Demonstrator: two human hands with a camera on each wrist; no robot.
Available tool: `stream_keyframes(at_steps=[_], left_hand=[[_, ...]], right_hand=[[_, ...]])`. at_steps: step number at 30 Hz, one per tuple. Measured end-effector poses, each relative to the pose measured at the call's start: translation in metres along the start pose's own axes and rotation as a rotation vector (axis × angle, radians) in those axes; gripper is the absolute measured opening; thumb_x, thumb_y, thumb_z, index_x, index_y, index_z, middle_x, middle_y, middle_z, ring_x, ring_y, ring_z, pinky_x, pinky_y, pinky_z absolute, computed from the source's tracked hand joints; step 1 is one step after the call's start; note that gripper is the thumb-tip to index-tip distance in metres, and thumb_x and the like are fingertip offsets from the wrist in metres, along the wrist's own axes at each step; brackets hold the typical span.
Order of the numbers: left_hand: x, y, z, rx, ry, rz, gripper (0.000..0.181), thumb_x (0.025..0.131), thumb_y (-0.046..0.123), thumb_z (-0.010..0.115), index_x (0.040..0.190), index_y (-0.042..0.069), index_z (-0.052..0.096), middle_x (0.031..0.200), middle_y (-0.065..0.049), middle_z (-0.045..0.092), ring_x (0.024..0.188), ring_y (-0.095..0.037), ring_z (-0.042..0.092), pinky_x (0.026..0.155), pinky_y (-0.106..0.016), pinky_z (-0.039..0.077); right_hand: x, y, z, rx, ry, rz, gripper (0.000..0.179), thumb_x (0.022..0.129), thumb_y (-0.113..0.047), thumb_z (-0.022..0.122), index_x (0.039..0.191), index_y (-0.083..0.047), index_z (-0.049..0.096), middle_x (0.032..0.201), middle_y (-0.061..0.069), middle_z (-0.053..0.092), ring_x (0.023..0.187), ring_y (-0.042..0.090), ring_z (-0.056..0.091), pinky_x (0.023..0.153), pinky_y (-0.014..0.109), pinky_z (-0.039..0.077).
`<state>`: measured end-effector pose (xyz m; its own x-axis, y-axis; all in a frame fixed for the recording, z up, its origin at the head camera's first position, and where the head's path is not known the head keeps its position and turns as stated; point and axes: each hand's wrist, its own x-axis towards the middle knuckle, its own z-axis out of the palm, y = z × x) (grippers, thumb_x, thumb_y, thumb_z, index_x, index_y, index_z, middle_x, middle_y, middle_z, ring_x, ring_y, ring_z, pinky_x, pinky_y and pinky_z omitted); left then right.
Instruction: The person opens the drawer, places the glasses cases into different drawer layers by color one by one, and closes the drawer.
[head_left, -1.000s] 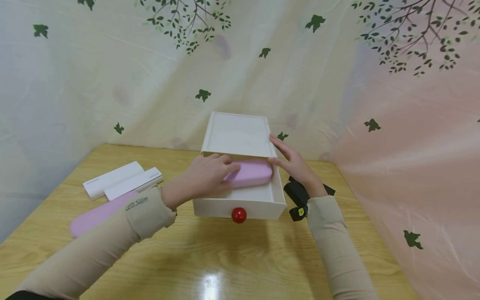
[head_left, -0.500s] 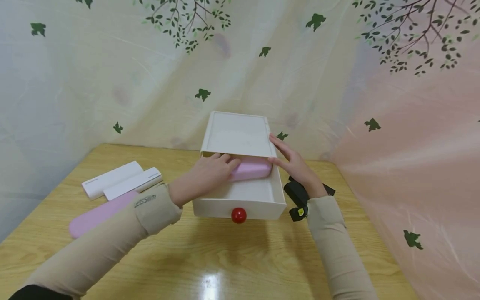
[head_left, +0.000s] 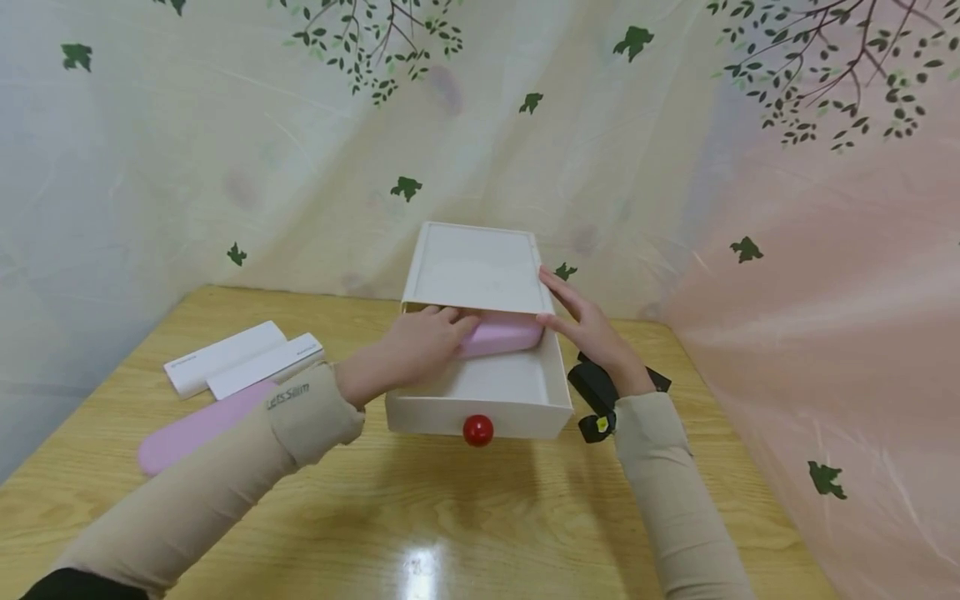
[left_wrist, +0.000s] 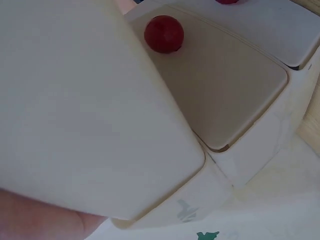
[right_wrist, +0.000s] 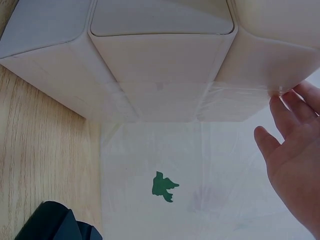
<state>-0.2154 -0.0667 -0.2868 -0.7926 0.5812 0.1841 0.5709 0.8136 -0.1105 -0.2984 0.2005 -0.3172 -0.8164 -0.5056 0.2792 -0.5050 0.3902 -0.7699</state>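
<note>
A white drawer unit (head_left: 480, 267) stands at the table's back, its top drawer (head_left: 435, 414) pulled out by the red knob's side. Inside lies a pink oblong case (head_left: 502, 335), partly under the unit's top. My left hand (head_left: 420, 346) reaches into the drawer, its fingers over the case's left end; the thumb is hidden. In the left wrist view, part of that hand (left_wrist: 40, 217) shows below the drawer front (left_wrist: 90, 110). Fairly straight fingers of my right hand (head_left: 588, 333) rest against the unit's right side, seen also in the right wrist view.
At left on the wooden table (head_left: 360, 508) lie a white box (head_left: 228, 358), a slimmer white box (head_left: 270, 367) and another pink oblong case (head_left: 198, 429). A black item (head_left: 596, 387) lies by my right wrist. Behind hangs a leaf-patterned curtain (head_left: 322, 167).
My left hand and the pink case have slid a little farther back into the drawer, mostly between the first two frames. My right hand has stayed in place.
</note>
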Motion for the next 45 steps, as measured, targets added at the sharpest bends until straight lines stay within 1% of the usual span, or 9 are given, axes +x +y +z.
stream_keyframes(at_steps=[4, 9, 18, 21, 29, 31, 37, 40, 45], left_hand=[[-0.005, -0.005, -0.003, -0.118, 0.011, 0.018, 0.041, 0.097, 0.018, 0.057, 0.136, 0.009, 0.054, 0.132, -0.014, 0.059, 0.117, -0.031, 0.059, 0.092, -0.046, 0.054], [-0.014, -0.008, -0.012, -0.236, 0.077, 0.023, 0.037, 0.098, 0.024, 0.056, 0.132, 0.008, 0.059, 0.126, -0.012, 0.065, 0.111, -0.029, 0.063, 0.088, -0.045, 0.056], [-0.034, -0.020, -0.023, -0.319, 0.170, -0.017, 0.038, 0.094, 0.025, 0.062, 0.130, 0.013, 0.061, 0.108, -0.010, 0.068, 0.081, -0.020, 0.062, 0.061, -0.032, 0.051], [-0.042, -0.023, -0.023, -0.340, 0.206, -0.025, 0.039, 0.093, 0.025, 0.064, 0.130, 0.014, 0.061, 0.105, -0.009, 0.069, 0.077, -0.020, 0.060, 0.059, -0.032, 0.049], [-0.065, -0.035, -0.017, -0.343, 0.293, -0.087, 0.041, 0.091, 0.027, 0.067, 0.130, 0.013, 0.062, 0.126, -0.009, 0.066, 0.111, -0.028, 0.064, 0.079, -0.046, 0.056], [-0.071, -0.039, -0.015, -0.336, 0.311, -0.100, 0.040, 0.091, 0.026, 0.067, 0.129, 0.013, 0.062, 0.128, -0.008, 0.065, 0.113, -0.028, 0.064, 0.076, -0.045, 0.056], [-0.090, -0.052, -0.007, -0.296, 0.308, -0.162, 0.041, 0.091, 0.028, 0.067, 0.130, 0.015, 0.061, 0.126, -0.008, 0.066, 0.106, -0.027, 0.067, 0.061, -0.038, 0.054], [-0.099, -0.063, 0.000, -0.273, 0.279, -0.198, 0.042, 0.090, 0.032, 0.068, 0.129, 0.016, 0.062, 0.122, -0.007, 0.068, 0.099, -0.025, 0.068, 0.049, -0.029, 0.046], [-0.116, -0.081, 0.014, -0.255, 0.213, -0.251, 0.044, 0.089, 0.033, 0.068, 0.128, 0.015, 0.062, 0.116, -0.007, 0.071, 0.093, -0.024, 0.069, 0.049, -0.026, 0.044]], right_hand=[[0.000, 0.001, 0.000, 0.001, 0.000, -0.003, 0.064, 0.098, -0.021, 0.057, 0.154, -0.021, 0.026, 0.163, -0.004, 0.016, 0.152, 0.024, 0.013, 0.121, 0.056, 0.014], [0.000, 0.002, -0.001, -0.005, 0.002, 0.003, 0.064, 0.098, -0.024, 0.057, 0.154, -0.024, 0.026, 0.163, -0.005, 0.017, 0.152, 0.024, 0.014, 0.121, 0.056, 0.014], [-0.001, 0.001, 0.000, -0.004, -0.001, 0.006, 0.063, 0.098, -0.021, 0.056, 0.154, -0.022, 0.025, 0.163, -0.005, 0.016, 0.152, 0.024, 0.013, 0.121, 0.057, 0.014], [-0.002, 0.001, 0.000, -0.005, -0.002, 0.005, 0.063, 0.099, -0.020, 0.056, 0.154, -0.021, 0.025, 0.163, -0.005, 0.016, 0.152, 0.024, 0.012, 0.121, 0.057, 0.013], [-0.001, 0.001, 0.001, -0.013, -0.001, 0.006, 0.063, 0.099, -0.021, 0.055, 0.154, -0.021, 0.025, 0.163, -0.005, 0.016, 0.152, 0.024, 0.013, 0.121, 0.055, 0.014], [-0.001, 0.001, 0.001, -0.009, -0.001, 0.007, 0.064, 0.099, -0.022, 0.056, 0.154, -0.022, 0.025, 0.163, -0.005, 0.016, 0.152, 0.024, 0.013, 0.121, 0.056, 0.014], [-0.001, 0.000, 0.001, -0.007, -0.003, 0.004, 0.065, 0.098, -0.024, 0.056, 0.154, -0.022, 0.024, 0.163, -0.005, 0.016, 0.152, 0.024, 0.013, 0.121, 0.055, 0.015], [-0.001, -0.001, 0.002, -0.003, -0.004, 0.000, 0.064, 0.099, -0.022, 0.056, 0.154, -0.022, 0.024, 0.164, -0.004, 0.015, 0.152, 0.025, 0.013, 0.121, 0.055, 0.014], [-0.001, -0.002, 0.002, -0.002, -0.005, -0.003, 0.064, 0.099, -0.021, 0.055, 0.155, -0.020, 0.024, 0.164, -0.003, 0.014, 0.152, 0.026, 0.013, 0.121, 0.055, 0.014]])
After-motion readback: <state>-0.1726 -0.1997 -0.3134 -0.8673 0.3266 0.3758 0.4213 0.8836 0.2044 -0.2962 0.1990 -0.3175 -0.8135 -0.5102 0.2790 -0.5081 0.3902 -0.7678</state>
